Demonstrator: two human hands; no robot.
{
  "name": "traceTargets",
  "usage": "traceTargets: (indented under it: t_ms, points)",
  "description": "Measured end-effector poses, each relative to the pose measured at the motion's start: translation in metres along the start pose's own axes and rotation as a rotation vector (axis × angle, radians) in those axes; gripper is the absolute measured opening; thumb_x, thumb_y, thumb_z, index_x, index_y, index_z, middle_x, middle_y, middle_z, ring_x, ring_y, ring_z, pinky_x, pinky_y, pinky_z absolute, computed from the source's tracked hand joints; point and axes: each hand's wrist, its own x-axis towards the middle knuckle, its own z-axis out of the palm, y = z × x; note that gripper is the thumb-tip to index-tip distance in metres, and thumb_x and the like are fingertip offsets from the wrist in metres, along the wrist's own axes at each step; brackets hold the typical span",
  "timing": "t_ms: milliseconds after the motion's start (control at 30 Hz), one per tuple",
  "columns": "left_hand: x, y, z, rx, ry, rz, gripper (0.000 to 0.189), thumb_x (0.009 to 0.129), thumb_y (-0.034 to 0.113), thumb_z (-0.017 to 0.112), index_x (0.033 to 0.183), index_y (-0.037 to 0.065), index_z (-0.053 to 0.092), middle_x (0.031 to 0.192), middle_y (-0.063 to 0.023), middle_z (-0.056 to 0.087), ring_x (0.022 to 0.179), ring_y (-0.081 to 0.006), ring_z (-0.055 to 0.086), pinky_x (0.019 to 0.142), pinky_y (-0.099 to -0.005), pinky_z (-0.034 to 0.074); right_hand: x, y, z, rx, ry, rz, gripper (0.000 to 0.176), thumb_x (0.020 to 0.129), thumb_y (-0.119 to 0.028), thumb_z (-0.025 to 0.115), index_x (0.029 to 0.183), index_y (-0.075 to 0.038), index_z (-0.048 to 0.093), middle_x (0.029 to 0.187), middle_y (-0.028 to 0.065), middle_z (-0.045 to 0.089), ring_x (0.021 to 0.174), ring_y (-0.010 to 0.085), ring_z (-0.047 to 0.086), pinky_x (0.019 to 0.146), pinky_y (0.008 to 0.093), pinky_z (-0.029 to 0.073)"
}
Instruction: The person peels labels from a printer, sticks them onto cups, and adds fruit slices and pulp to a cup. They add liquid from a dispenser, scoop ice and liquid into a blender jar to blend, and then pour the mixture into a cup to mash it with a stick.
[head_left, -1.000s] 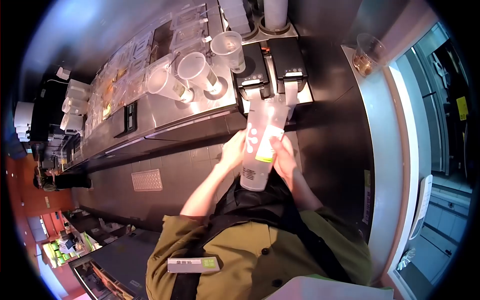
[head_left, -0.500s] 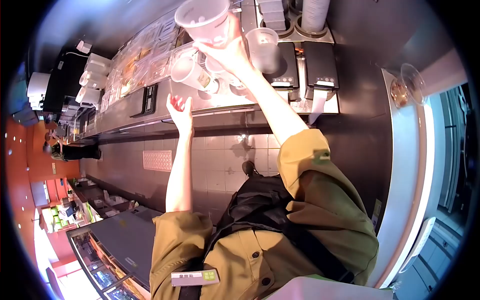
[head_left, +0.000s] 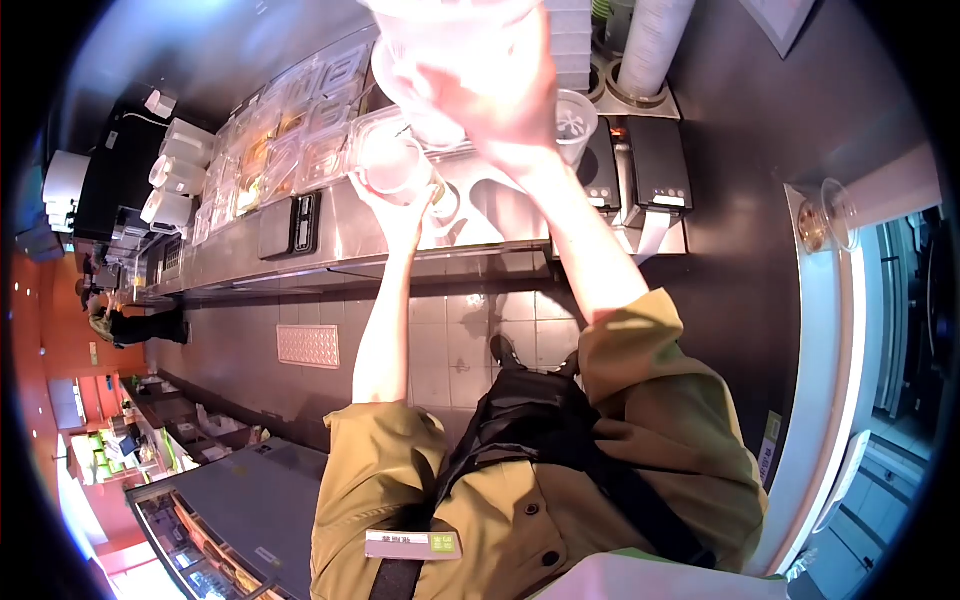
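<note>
My right hand (head_left: 500, 95) is raised near the camera, its fingers wrapped round a large translucent plastic cup (head_left: 440, 28); bright glare washes out both. Below it on the left, my left hand (head_left: 395, 210) closes round a smaller plastic cup (head_left: 393, 165) at the steel counter (head_left: 490, 215). Under that cup, close to the fingers, shows the base of a labelled cup (head_left: 443, 203). Part of another clear cup stands behind my right hand, mostly hidden by it. Just right of my right wrist is a clear cup (head_left: 574, 122) with a dark pattern inside.
Lidded clear food containers (head_left: 255, 150) fill the counter's left part, beside a black device (head_left: 290, 225). To the right are black label printers (head_left: 658, 165) and a tall stack of cups (head_left: 652, 50). A dark low cabinet (head_left: 240, 500) stands behind on the left. Another person (head_left: 130, 322) stands far left.
My right hand has risen closer to the camera with the large cup. My left hand, open and apart from the cups before, has moved up and taken hold of the smaller cup.
</note>
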Motion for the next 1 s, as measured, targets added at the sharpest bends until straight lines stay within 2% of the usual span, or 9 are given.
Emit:
traceTargets:
  t_ms: [100, 233, 333, 433, 533, 600, 633, 800, 1000]
  points:
    - [0.004, 0.004, 0.0, -0.032, -0.019, -0.086, 0.12, 0.052, 0.018, 0.081, 0.134, 0.001, -0.005, 0.136, -0.024, 0.01, 0.126, -0.0332, 0.018, 0.103, -0.0432, 0.019, 0.018, 0.007, 0.037, 0.393, -0.022, 0.054, 0.077, 0.054, -0.023, 0.081, 0.112, -0.001, 0.035, 0.105, 0.0183, 0.048, 0.098, 0.0254, 0.051, 0.079, 0.035, 0.048]
    - [0.012, -0.026, 0.004, -0.097, -0.071, -0.049, 0.113, 0.054, 0.016, 0.08, 0.134, 0.002, 0.001, 0.138, -0.0204, 0.009, 0.127, -0.0306, 0.016, 0.103, -0.0426, 0.019, -0.026, 0.062, 0.062, -0.026, -0.249, 0.405, 0.085, 0.055, -0.019, 0.077, 0.121, -0.001, 0.027, 0.123, 0.0249, 0.036, 0.113, 0.0303, 0.042, 0.087, 0.0396, 0.045]
    - [0.01, -0.067, -0.004, -0.28, -0.146, -0.12, 0.109, 0.056, 0.017, 0.078, 0.134, 0.002, 0.004, 0.135, -0.0208, 0.016, 0.124, -0.0303, 0.022, 0.102, -0.0411, 0.022, -0.081, 0.116, 0.065, -0.709, -0.485, 0.193, 0.106, 0.06, -0.049, 0.066, 0.134, 0.003, 0.01, 0.136, 0.0257, 0.015, 0.13, 0.0343, 0.008, 0.107, 0.0404, 0.002]
    - [0.02, -0.025, -0.012, -0.163, -0.12, -0.141, 0.108, 0.055, 0.014, 0.078, 0.134, 0.003, 0.005, 0.133, -0.0192, 0.02, 0.123, -0.0285, 0.025, 0.102, -0.041, 0.023, -0.097, 0.087, 0.011, -0.513, -0.222, 0.187, 0.102, 0.056, -0.031, 0.076, 0.132, 0.001, 0.017, 0.133, 0.0247, 0.023, 0.128, 0.0328, 0.014, 0.105, 0.041, 0.015]
    - [0.024, -0.018, -0.027, -0.133, -0.1, -0.104, 0.104, 0.056, 0.014, 0.08, 0.134, 0.005, 0.011, 0.133, -0.0172, 0.02, 0.124, -0.027, 0.023, 0.103, -0.0409, 0.019, -0.15, 0.109, -0.071, -0.407, 0.549, 0.344, 0.104, 0.053, -0.02, 0.08, 0.133, 0.0, 0.015, 0.133, 0.0233, 0.022, 0.126, 0.0332, 0.019, 0.105, 0.0399, 0.016]
    - [0.023, -0.029, -0.036, -0.003, -0.068, -0.071, 0.103, 0.057, 0.014, 0.079, 0.134, 0.004, 0.011, 0.133, -0.0169, 0.022, 0.122, -0.0267, 0.026, 0.103, -0.0405, 0.02, -0.154, 0.128, -0.111, -0.942, 0.463, 0.346, 0.112, 0.049, -0.016, 0.082, 0.133, -0.001, 0.01, 0.134, 0.0219, 0.019, 0.126, 0.0328, 0.018, 0.104, 0.0392, 0.018]
    - [0.022, -0.027, -0.039, -0.026, -0.068, -0.083, 0.102, 0.058, 0.013, 0.079, 0.134, 0.004, 0.011, 0.132, -0.0167, 0.022, 0.122, -0.0265, 0.026, 0.103, -0.0405, 0.02, -0.147, 0.141, -0.12, -0.911, 0.362, 0.371, 0.118, 0.049, -0.017, 0.082, 0.135, -0.004, 0.003, 0.138, 0.0209, 0.01, 0.128, 0.0343, 0.012, 0.105, 0.0413, 0.014]
    - [0.018, -0.023, -0.064, -0.093, 0.148, -0.063, 0.098, 0.06, 0.01, 0.077, 0.133, 0.005, 0.012, 0.132, -0.0157, 0.024, 0.121, -0.0251, 0.029, 0.102, -0.0405, 0.023, -0.099, 0.134, -0.1, -0.867, 0.213, 0.434, 0.077, 0.058, -0.022, 0.074, 0.122, -0.002, 0.036, 0.117, 0.0179, 0.042, 0.109, 0.0305, 0.044, 0.091, 0.0371, 0.038]
    - [0.049, -0.039, -0.218, 0.199, 0.647, -0.136, 0.095, 0.063, 0.01, 0.076, 0.132, 0.001, 0.011, 0.131, -0.0171, 0.024, 0.118, -0.0244, 0.032, 0.1, -0.0388, 0.027, -0.19, 0.155, -0.057, -0.58, -0.067, 0.565, 0.075, 0.065, -0.012, 0.072, 0.126, 0.001, 0.03, 0.119, 0.0165, 0.04, 0.112, 0.025, 0.041, 0.093, 0.0336, 0.037]
